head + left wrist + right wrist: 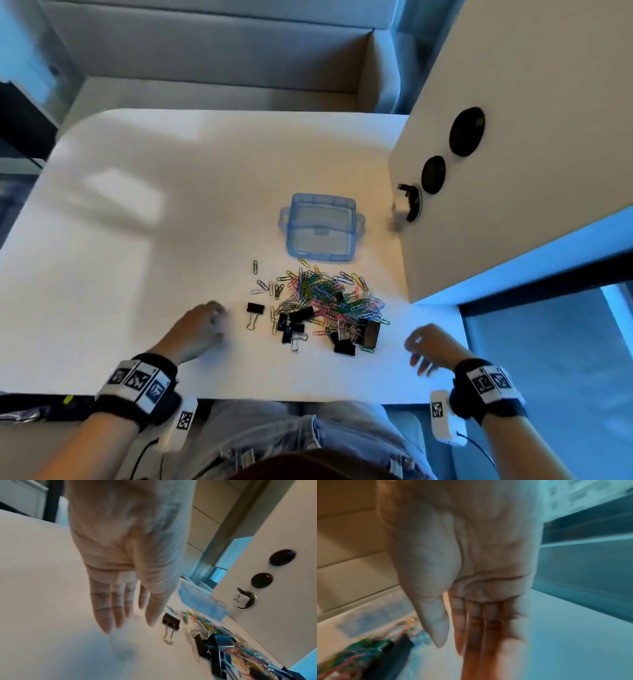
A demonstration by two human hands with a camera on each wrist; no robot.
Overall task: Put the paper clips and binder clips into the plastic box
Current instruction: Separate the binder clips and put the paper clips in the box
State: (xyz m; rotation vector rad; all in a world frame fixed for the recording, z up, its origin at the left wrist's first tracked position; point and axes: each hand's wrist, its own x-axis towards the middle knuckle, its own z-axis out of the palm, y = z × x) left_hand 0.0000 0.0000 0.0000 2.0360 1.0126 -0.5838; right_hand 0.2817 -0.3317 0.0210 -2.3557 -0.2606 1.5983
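Both hands are down near the front edge of the table, 1 on each side of the clip pile, and neither has hold of anything. Left hand sits just left of the pile with fingers stretched out straight and close together, palm facing the tabletop, empty. Right hand is on the right side near the table edge, fingers spread loosely, also empty, though it's pretty motion-blurred in the right wrist view.

Paper clips, a colourful mix of pink, green, blue, yellow and silver, lie in a messy heap on the table, with a few strays at the left. Black binder clips are mixed into the near part of the heap, and 1 lone binder clip lies off to the left, closest to the left hand's thumb.

Plastic box, translucent blue, sits on the table just beyond the pile on the far side, lid flipped open behind it, nothing visible inside.

Over on the right a white panel with round black sockets rises from the table.
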